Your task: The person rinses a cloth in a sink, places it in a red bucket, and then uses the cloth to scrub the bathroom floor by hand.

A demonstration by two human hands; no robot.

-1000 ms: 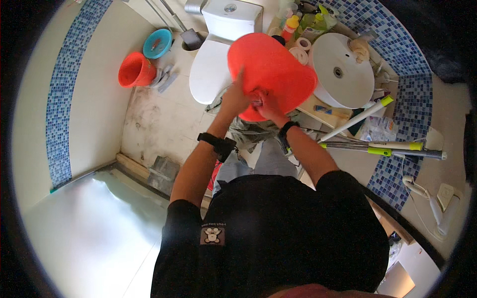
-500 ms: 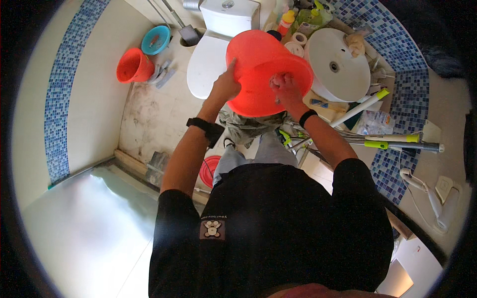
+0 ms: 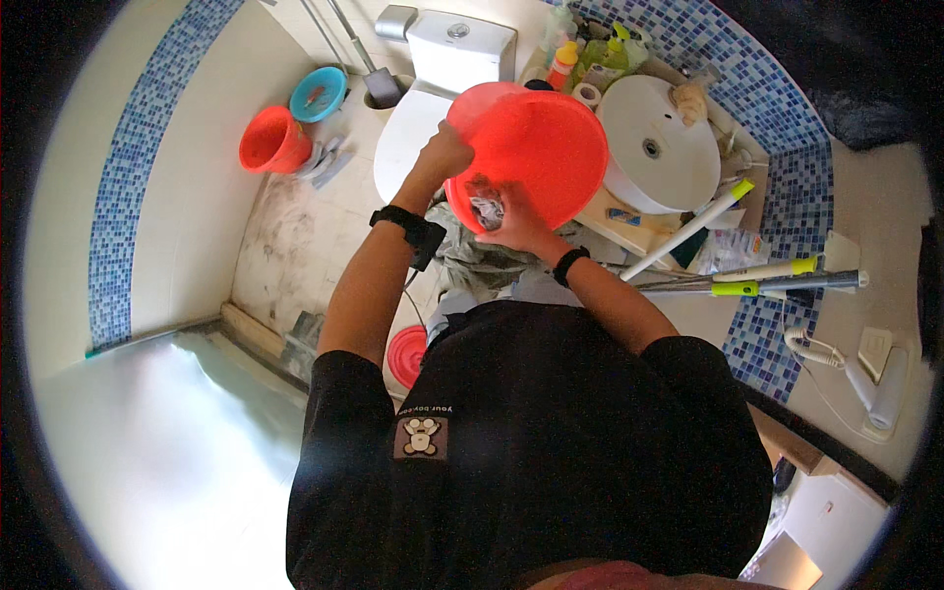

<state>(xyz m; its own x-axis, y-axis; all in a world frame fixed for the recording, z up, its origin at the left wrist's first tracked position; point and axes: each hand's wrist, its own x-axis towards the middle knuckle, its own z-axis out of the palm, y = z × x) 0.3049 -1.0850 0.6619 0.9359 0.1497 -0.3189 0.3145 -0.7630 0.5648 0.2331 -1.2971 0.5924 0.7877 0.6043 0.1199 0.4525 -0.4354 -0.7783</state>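
Note:
A large red bucket [image 3: 551, 147] is tilted with its wide mouth toward me, in front of the toilet and beside the washbasin. My left hand [image 3: 445, 157] is closed on its left side at the rim. My right hand [image 3: 518, 224] reaches to the near part of the bucket's inside, fingers curled round a crumpled grey-white wad [image 3: 487, 209]. Whether the wad is a cloth or a scouring pad, I cannot tell. Below the bucket lies a bunched grey-green cloth [image 3: 472, 258], partly hidden by my arms.
The white toilet [image 3: 457, 49] stands ahead. To the right are a round washbasin [image 3: 659, 147], bottles [image 3: 602, 61] and several long mop handles [image 3: 767, 280]. At left a smaller red bucket [image 3: 273, 141] and a blue basin [image 3: 319, 94] stand on the stained floor [image 3: 285, 236].
My right hand has moved left and nearer, from the bucket's right inside to its near left part, and the wad now shows. The bucket has turned, its mouth facing me more.

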